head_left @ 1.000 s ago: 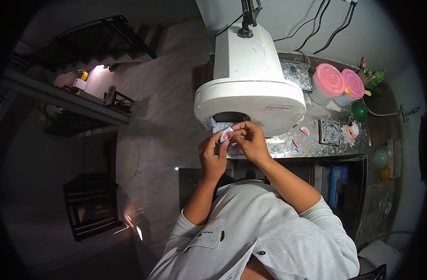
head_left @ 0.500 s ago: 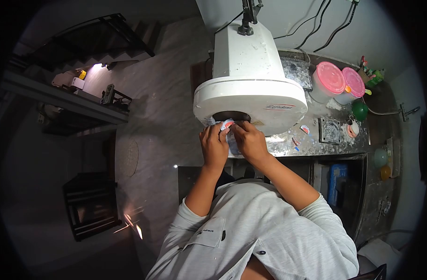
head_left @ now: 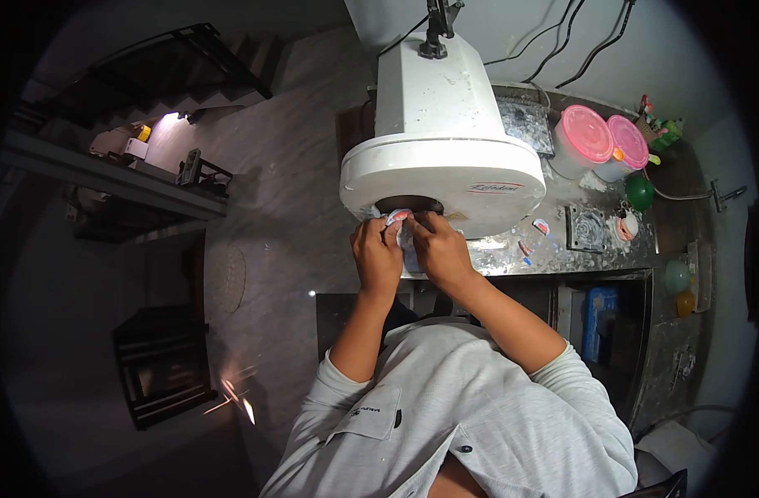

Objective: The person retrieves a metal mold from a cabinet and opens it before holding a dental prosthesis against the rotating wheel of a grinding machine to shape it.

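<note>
Pinching together at the front edge of the tabletop (head_left: pixel 562 253), the left hand (head_left: pixel 376 259) and the right hand (head_left: pixel 440 251) share one small white piece with a pink-red patch (head_left: pixel 398 218). Each hand is closed around it, fingertips meeting at its top, and it sits between them, touching both. The left thumb and forefinger appear to lie slightly nearer to it. It stands directly under the dark round opening (head_left: pixel 408 204) in the base of the big white machine (head_left: pixel 442 149), which lies just beyond the fingertips, away from the person's body. I cannot tell the piece's long axis or its full shape, as the fingers cover most of it. Farther right on the tabletop lie small scraps (head_left: pixel 541 226) and a square metal plate (head_left: pixel 585 229); beyond these stand two pink-lidded tubs (head_left: pixel 605 143) and a green ball (head_left: pixel 639 194).
</note>
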`<state>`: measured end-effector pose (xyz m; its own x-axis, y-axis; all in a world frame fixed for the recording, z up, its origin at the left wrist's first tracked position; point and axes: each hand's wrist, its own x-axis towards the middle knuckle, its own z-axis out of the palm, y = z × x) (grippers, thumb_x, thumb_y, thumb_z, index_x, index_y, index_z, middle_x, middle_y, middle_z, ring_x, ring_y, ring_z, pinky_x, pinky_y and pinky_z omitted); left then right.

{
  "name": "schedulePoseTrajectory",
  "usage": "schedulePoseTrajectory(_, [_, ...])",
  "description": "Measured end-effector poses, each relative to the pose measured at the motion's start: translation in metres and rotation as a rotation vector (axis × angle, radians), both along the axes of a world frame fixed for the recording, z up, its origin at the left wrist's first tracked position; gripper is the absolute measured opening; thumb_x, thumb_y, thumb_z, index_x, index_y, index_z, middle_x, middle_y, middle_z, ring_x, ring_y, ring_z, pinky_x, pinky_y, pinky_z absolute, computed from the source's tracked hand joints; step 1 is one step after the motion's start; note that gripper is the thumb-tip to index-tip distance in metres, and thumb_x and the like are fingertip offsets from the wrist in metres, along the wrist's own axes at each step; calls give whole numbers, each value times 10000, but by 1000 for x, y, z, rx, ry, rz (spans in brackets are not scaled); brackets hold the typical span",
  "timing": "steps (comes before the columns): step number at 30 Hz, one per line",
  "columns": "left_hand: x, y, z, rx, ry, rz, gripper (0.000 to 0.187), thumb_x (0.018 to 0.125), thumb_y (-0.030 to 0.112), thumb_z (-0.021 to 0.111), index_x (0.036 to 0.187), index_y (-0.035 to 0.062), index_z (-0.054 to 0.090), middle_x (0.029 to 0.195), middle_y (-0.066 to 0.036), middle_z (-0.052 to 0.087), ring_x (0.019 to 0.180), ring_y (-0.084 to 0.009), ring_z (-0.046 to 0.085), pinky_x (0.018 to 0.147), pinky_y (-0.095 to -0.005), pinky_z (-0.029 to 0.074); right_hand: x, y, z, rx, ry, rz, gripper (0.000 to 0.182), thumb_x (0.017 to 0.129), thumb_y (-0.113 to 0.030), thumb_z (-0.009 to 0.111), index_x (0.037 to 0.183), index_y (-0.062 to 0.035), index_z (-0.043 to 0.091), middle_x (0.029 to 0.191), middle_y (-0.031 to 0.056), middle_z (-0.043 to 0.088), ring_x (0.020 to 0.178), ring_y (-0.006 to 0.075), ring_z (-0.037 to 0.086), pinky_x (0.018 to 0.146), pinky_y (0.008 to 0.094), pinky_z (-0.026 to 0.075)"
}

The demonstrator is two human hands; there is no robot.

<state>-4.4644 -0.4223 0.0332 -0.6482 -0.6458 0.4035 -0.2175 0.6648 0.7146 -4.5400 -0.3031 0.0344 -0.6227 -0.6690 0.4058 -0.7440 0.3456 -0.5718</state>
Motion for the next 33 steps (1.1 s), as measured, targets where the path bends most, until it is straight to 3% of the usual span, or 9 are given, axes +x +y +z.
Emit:
schedulePoseTrajectory(2, [1, -1, 2, 27, -24, 23, 138, 940, 131, 692, 942, -7, 688, 900, -172, 695, 894, -395, 645, 835, -489, 477, 0, 0, 0, 0, 18, -3, 328, 886, -54, 636, 1204, -18, 711, 1099, 127, 655, 989, 319, 661, 748, 432, 585])
schedulePoseTrajectory(4, [0, -4, 4, -138, 47, -8, 143, 891, 101, 757, 857, -25, 698, 839, -180, 702, 761, -370, 664, 728, -461, 520, 1, 0, 0, 0, 36, -4, 322, 886, -56, 637, 1198, -13, 708, 1091, 130, 656, 983, 317, 662, 743, 432, 586])
schedulePoseTrajectory(11, [5, -6, -2, -145, 67, -70, 126, 893, 99, 746, 936, -19, 755, 841, -164, 681, 748, -358, 644, 720, -439, 516, -1, 0, -5, -77, -4, -44, 275, 875, -48, 635, 1136, 13, 695, 1030, 175, 671, 870, 354, 697, 734, 437, 586])
schedulePoseTrajectory(16, [2, -5, -1, -12, 22, 46, 106, 856, 62, 789, 860, -28, 732, 815, -155, 666, 718, -332, 640, 682, -424, 509, -7, -1, -9, -66, 35, -17, 246, 844, -33, 652, 1083, 12, 691, 1004, 178, 679, 870, 351, 703, 733, 435, 586])
schedulePoseTrajectory(21, [1, -7, -3, -102, 24, 38, 108, 838, 41, 802, 832, -28, 719, 793, -155, 660, 712, -329, 640, 663, -426, 501, -7, -4, -11, -72, 68, -34, 150, 838, -25, 658, 985, 0, 673, 967, 172, 685, 829, 342, 709, 701, 428, 590])
schedulePoseTrajectory(26, [2, -7, -4, -138, 39, 37, 108, 838, 48, 797, 833, -30, 722, 776, -163, 663, 723, -347, 644, 666, -441, 500, -9, -8, -18, -96, 104, -41, 152, 838, -24, 661, 988, -2, 674, 944, 169, 688, 793, 341, 710, 674, 421, 594])
schedulePoseTrajectory(28, [3, -7, -1, -88, -8, 19, 94, 861, 62, 759, 856, -22, 717, 823, -175, 665, 814, -387, 632, 748, -478, 508, -10, -9, -18, -105, 111, -41, 152, 837, -23, 661, 987, -2, 674, 940, 168, 689, 787, 340, 711, 669, 420, 596])
schedulePoseTrajectory(33, [-1, -9, -5, -167, 45, 37, 130, 866, 73, 770, 810, -28, 712, 762, -169, 677, 730, -370, 639, 680, -466, 502, -11, -8, -14, -99, 132, -31, 169, 817, -16, 663, 985, 3, 673, 928, 163, 690, 782, 333, 710, 662, 416, 594])
